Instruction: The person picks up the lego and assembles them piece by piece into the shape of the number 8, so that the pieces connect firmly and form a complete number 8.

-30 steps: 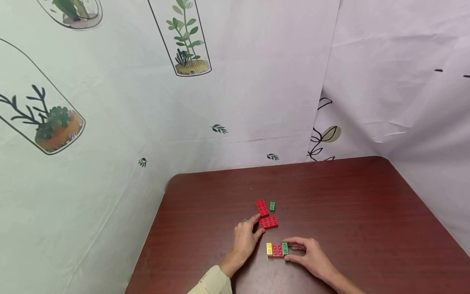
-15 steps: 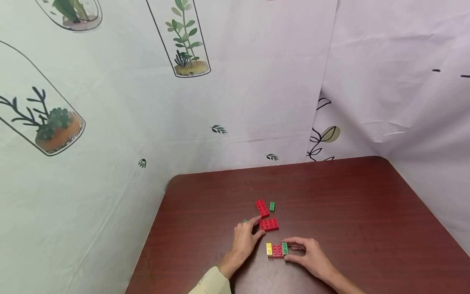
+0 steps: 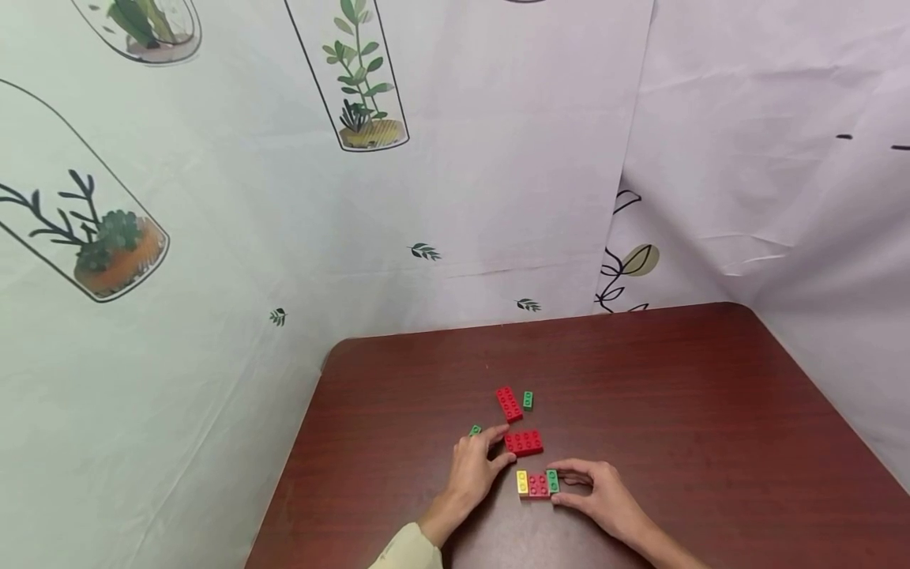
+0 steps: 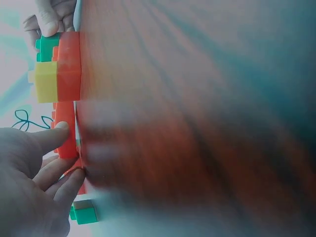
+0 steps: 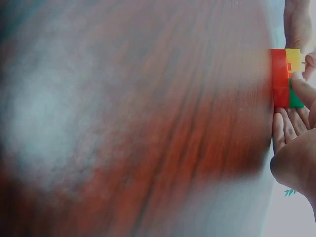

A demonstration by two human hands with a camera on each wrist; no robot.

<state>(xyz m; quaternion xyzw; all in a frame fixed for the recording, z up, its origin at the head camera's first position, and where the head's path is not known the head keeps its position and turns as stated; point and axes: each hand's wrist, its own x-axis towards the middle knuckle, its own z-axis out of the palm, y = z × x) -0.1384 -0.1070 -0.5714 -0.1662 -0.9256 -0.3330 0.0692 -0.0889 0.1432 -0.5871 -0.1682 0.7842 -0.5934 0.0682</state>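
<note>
My left hand [image 3: 471,466] pinches a red eight-stud toy brick [image 3: 524,443] by its left end, thumb on the near side. In the left wrist view the thumb lies against this red brick [image 4: 70,140], with fingers on its other side. Just nearer stands a small build: a red base brick [image 3: 538,485] with a yellow brick [image 3: 522,483] on its left end and a green brick [image 3: 553,481] on its right end. My right hand [image 3: 600,496] holds that green end between thumb and index finger. In the right wrist view its thumb lies on the green brick [image 5: 295,98].
Beyond the hands, another red brick [image 3: 509,404] lies at an angle, with a small green brick [image 3: 528,401] to its right. A second loose green brick [image 3: 475,431] sits beside my left index finger. The dark wooden table [image 3: 675,395] backs onto a printed cloth [image 3: 469,197].
My left hand has drawn the red brick nearer and slightly right, away from the angled red brick. More of the green brick beside it shows. My right hand and the build stay put.
</note>
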